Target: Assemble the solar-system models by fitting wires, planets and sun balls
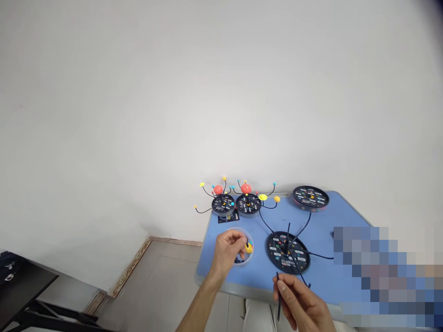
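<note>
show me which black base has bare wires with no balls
The front one, nearest the right hand: its black wires stick out bare, while the two back-left bases carry coloured balls.

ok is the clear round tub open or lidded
Open: no lid shows on the clear round tub, and the left hand reaches in beside a yellow ball.

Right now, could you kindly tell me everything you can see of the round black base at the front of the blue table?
The round black base lies flat on the blue table. Its dark disc looks like plastic, and its face is printed with small white labels and coloured marks. Several thin black wires rise from a central hub and curve outward over the table. The right hand is just in front of the base, apparently not touching it, and its fingers hold a thin black rod.
</note>
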A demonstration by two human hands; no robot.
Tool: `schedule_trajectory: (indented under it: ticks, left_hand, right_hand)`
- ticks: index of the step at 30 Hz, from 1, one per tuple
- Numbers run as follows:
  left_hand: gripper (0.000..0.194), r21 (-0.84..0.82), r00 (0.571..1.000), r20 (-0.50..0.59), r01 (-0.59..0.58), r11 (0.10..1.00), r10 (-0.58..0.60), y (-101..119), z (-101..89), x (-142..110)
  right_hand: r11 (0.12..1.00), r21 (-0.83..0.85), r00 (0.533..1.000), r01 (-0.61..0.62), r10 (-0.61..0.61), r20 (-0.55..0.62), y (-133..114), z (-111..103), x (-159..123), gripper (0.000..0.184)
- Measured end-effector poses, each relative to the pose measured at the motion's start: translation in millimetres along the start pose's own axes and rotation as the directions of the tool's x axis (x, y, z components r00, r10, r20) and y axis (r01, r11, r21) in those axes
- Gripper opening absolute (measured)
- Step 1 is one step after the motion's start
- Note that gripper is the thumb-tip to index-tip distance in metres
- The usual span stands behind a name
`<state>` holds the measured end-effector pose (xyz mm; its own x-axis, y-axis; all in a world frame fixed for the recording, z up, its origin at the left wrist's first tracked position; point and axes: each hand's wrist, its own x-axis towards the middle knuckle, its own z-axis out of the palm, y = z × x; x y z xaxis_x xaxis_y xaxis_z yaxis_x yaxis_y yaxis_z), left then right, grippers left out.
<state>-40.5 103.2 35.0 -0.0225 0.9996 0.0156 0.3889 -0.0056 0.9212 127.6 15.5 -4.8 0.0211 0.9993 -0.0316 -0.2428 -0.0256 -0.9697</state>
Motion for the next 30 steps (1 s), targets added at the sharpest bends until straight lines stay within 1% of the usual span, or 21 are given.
schedule_trajectory:
  ticks: [1,2,3,4,5,7,10,13,17,21,24,26,28,30]
  left_hand:
    - [0.024,-0.255,0.999,0.01,0.037,0.966,-0.035,2,2.2,-13]
    - [0.026,-0.449,0.998,0.025,0.07,0.891,-0.066,3,5.5,-25]
    - [0.027,-0.582,0.995,0.04,0.099,0.807,-0.093,4,9.6,-37]
    - [0.029,-0.66,0.992,0.056,0.12,0.742,-0.112,4,14.2,-48]
    - [0.029,-0.709,0.99,0.065,0.135,0.693,-0.126,5,18.8,-58]
    - [0.03,-0.762,0.987,0.076,0.15,0.63,-0.142,7,26.5,-73]
    - [0.03,-0.806,0.987,0.072,0.141,0.575,-0.141,9,31.8,-87]
    - [0.032,-0.836,0.989,0.055,0.119,0.536,-0.135,9,32.7,-93]
    - [0.032,-0.842,0.991,0.06,0.115,0.527,-0.12,8,35.5,-97]
    - [0.03,-0.823,0.994,0.03,0.084,0.561,-0.104,7,37.4,-102]
    - [0.03,-0.807,0.994,0.008,0.071,0.587,-0.108,6,37.4,-106]
    - [0.035,-0.785,0.991,-0.027,0.058,0.617,-0.128,5,37.6,-108]
    - [0.044,-0.743,0.987,-0.073,0.04,0.668,-0.14,2,37.9,-109]
    - [0.048,-0.69,0.987,-0.105,0.013,0.723,-0.118,-3,37.9,-110]
  right_hand:
    - [1.0,0.03,1.0,-0.01,0.011,-0.027,-4,1,-1,0.036]
    - [0.998,0.051,0.999,-0.021,0.022,-0.029,-7,3,-1,0.037]
    - [0.997,0.066,0.999,-0.033,0.034,-0.008,-10,4,-1,0.039]
    - [0.996,0.079,0.999,-0.046,0.045,0.017,-13,6,-1,0.041]
    - [0.994,0.09,0.997,-0.061,0.058,0.042,-15,7,-1,0.043]
    - [0.99,0.115,0.995,-0.082,0.076,0.062,-17,9,-2,0.046]
    - [0.986,0.139,0.994,-0.092,0.083,0.069,-17,11,-4,0.047]
    - [0.982,0.15,0.987,-0.117,0.099,0.124,-15,12,-5,0.049]
    - [0.974,0.186,0.98,-0.13,0.098,0.172,-12,11,-6,0.046]
    - [0.97,0.207,0.975,-0.131,0.088,0.206,-10,11,-8,0.044]
    - [0.968,0.212,0.974,-0.134,0.089,0.21,-9,11,-9,0.043]
    - [0.968,0.211,0.974,-0.139,0.095,0.206,-7,11,-10,0.044]
    - [0.968,0.204,0.973,-0.145,0.103,0.204,-7,11,-9,0.044]
    - [0.969,0.195,0.973,-0.152,0.112,0.201,-7,11,-9,0.045]
